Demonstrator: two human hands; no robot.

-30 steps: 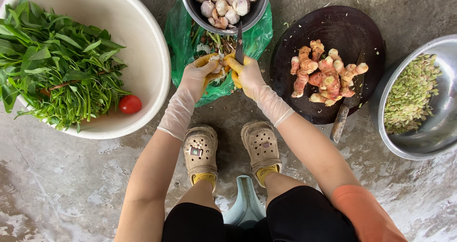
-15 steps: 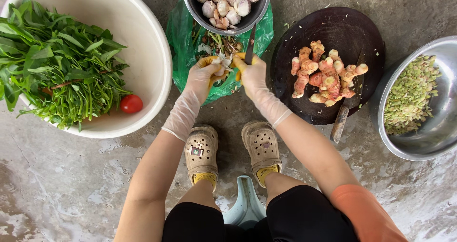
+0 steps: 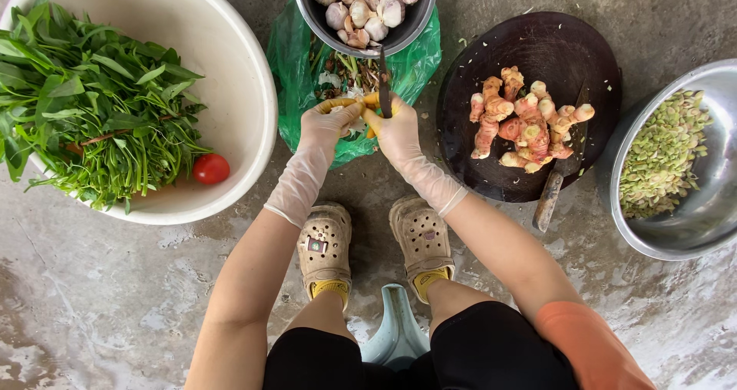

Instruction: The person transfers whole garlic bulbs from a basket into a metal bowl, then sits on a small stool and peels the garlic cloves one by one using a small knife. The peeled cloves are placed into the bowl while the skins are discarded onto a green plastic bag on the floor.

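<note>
Both arms reach forward from the knees, and the two gloved hands meet over a green plastic bag [image 3: 299,60] spread on the wet concrete floor. The left hand [image 3: 328,125] curls its fingers around one end of a small yellow root [image 3: 368,102], pinching it. The right hand [image 3: 395,129] is closed on the handle of a small knife [image 3: 383,79], whose dark blade points away from the body, and its thumb presses on the same yellow root. The hands touch each other, with the root held between them just above the peelings that lie on the bag.

At the far edge, partly on the bag, stands a metal bowl [image 3: 418,21] of garlic bulbs [image 3: 361,2]. To the left sits a wide white basin [image 3: 246,106] with leafy greens [image 3: 92,106] and one red tomato [image 3: 210,169] at its near right side. To the right lies a round dark board [image 3: 568,44] carrying a pile of pink and cream ginger pieces [image 3: 526,121]; a second knife [image 3: 554,190] with a wooden handle rests on the board's near right rim. Further right is a steel bowl [image 3: 710,221] of pale green chopped bits [image 3: 660,152].

Near the body, two beige clogs [image 3: 372,240] stand side by side on the floor, straddling a pale blue stool [image 3: 395,332].
</note>
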